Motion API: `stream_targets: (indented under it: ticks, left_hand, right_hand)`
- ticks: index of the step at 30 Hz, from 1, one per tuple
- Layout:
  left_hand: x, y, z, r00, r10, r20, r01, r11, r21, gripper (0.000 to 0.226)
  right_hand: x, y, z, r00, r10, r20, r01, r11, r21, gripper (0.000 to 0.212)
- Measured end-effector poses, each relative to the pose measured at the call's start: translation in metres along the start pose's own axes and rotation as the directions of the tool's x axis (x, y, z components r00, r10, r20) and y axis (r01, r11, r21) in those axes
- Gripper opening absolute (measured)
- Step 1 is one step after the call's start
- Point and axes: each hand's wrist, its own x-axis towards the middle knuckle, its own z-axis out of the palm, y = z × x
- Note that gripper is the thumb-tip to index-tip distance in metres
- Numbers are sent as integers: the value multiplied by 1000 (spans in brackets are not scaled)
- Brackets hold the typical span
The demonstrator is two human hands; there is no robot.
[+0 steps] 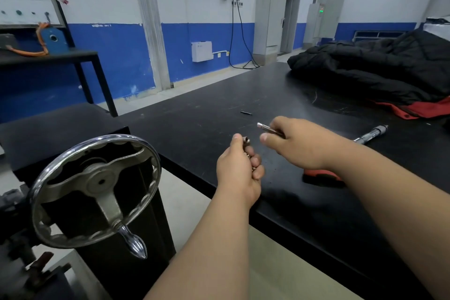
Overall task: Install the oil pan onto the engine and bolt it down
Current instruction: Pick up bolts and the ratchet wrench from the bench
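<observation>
Right hand pinches extension bar — tip pointing up-left.

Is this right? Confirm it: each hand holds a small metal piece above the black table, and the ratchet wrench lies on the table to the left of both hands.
One detail is wrong. In the head view the ratchet wrench lies right of both hands, behind the right hand. The rest stands: left hand and right hand each hold a small metal piece above the black table.
</observation>
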Motion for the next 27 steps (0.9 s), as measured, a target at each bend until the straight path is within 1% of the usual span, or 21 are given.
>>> stream_targets:
  ticks: [1, 2, 3, 5, 10, 15, 18, 23, 27]
  left_hand:
    - [1, 1, -1, 1000, -19, -10, 18, 999, -47, 30]
    - [1, 2, -2, 1000, -28, -13, 27, 998, -65, 31]
    - [1, 2, -2, 1000, -29, -10, 28, 998, -57, 31]
    - [1, 1, -1, 1000, -21, 1, 21, 1000, -12, 29]
    - [1, -2, 1, 1000, 9, 27, -12, 995, 96, 26]
    - [1, -5, 2, 999, 43, 26, -47, 989, 144, 23]
    - [1, -6, 2, 998, 66, 20, -68, 986, 155, 23]
    - [2, -8, 2, 994, 109, 12, -110, 982, 154, 25]
    - [1, -9, 3, 991, 133, 15, -133, 974, 184, 27]
  right_hand:
    - [-2, -2, -3, 1000, 11, 29, -7, 990, -142, 28]
    - [-4, -5, -6, 998, 11, 56, 2, 973, -230, 31]
    - [-6, -8, -7, 997, 11, 77, 10, 962, -272, 31]
    - [-8, -14, -7, 997, 7, 77, 15, 959, -283, 30]
    - [-6, -16, -3, 999, 24, 21, -18, 966, -259, 29]
    - [-7, -16, -1, 996, 68, 65, -50, 967, -251, 31]
    - [-8, -18, -1, 993, 95, 74, -78, 976, -205, 31]
    - [-8, -28, 14, 994, 108, 1, -101, 937, -333, 29]
    - [-8, -27, 16, 993, 111, -32, -115, 935, -336, 28]
